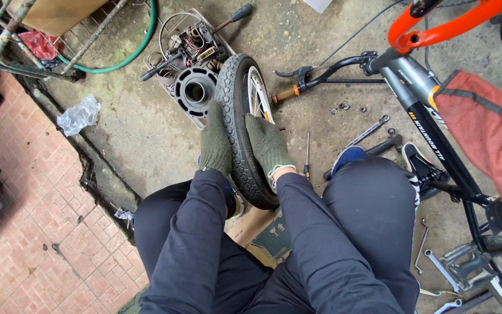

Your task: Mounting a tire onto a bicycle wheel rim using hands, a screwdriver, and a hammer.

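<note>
Pressing on a small black bicycle wheel [244,125] from both sides, the person sits low with knees apart, the wheel standing upright on the concrete floor [140,131] between their legs. The left hand [215,139], in a green knit glove, lies flat along the left flank of the tyre, fingers pointing away. The right hand [268,144], gloved alike, is laid over the tread and right side, its grip curled against the rubber near the silver rim. Just beyond the wheel, at the far side, sits a tray of parts [190,58] with a round black finned part [194,91]. To the right lie a screwdriver [307,156], a spanner [368,131] and a black handlebar [321,74], beside a grey bicycle frame [431,125] with an orange fork [437,26].
</note>
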